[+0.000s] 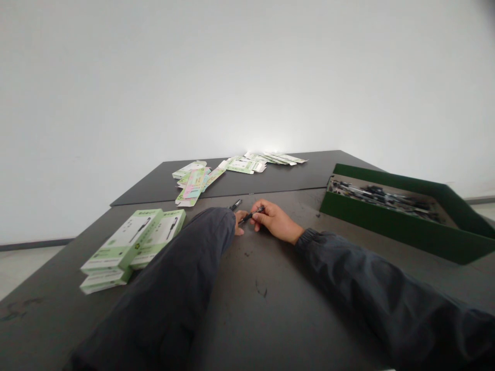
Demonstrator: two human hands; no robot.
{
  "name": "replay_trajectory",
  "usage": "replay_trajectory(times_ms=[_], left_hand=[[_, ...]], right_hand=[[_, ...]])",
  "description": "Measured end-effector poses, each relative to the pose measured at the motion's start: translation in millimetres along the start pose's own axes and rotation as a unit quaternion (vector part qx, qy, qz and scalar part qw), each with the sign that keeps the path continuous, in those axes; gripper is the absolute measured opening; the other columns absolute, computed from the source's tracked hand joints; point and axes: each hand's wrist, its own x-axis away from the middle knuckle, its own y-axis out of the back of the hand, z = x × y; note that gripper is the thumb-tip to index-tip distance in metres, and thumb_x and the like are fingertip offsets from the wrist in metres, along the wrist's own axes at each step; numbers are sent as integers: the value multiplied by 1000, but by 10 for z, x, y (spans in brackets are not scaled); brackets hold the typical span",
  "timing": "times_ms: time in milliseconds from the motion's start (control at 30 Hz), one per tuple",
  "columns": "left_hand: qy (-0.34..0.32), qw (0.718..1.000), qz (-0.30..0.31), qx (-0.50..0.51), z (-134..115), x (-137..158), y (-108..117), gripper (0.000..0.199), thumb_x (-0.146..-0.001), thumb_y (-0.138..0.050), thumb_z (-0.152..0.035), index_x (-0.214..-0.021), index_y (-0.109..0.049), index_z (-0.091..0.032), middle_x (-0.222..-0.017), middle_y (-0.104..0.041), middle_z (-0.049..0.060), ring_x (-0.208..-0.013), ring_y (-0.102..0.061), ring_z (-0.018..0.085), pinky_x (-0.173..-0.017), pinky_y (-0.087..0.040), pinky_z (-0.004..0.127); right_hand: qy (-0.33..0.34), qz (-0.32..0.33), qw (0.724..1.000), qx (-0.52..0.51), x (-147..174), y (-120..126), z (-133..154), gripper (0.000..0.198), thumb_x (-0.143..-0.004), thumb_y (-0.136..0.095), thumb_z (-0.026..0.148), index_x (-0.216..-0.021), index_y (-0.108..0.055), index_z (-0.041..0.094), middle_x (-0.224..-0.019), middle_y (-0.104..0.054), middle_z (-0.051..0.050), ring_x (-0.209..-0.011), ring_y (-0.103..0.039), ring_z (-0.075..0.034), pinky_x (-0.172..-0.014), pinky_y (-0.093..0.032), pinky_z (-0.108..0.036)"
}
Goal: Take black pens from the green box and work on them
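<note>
Pinching a black pen [248, 217] at frame centre

The right hand [277, 220] grips it between thumb and fingers; the left hand [240, 224] meets its other end, finger state impossible to tell; green box [390, 233] of pens [381, 198] at right; cartons [126, 242] lower left.

Pen's [247, 218] basically black, desk [255, 319] dark grey, sleeves [181, 278] charcoal-ish. Stacked boxes [129, 238] are white with light green bands, flattened cartons [194, 183] green/white/pink, bin [390, 229] solid dark green.
</note>
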Motion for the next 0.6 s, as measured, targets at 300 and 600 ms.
replay_trajectory(times_ms=[300, 600], left_hand=[[-37, 999, 12, 14, 12, 2, 19, 68, -69, -52, -31, -131, -32, -10, -129, -42, 10, -98, -52, 21, -81, -39, 23], [-21, 1000, 16, 13, -15, 19, 39, 68, -69, -53, -31, -131, -33, -12, -129, -42, 9, -95, -54, 23, -81, -40, 26]], right_hand=[[3, 2, 1000, -8, -2, 6, -3, 9, -78, -48, 21, -86, -45, 17, -68, -58, 0, -51, -53, -9, -50, -40, -21], [0, -6, 1000, -2, -2, -1, 20, 9, -77, -50, 22, -85, -46, 17, -66, -56, 1, -51, -53, -8, -50, -40, -20]])
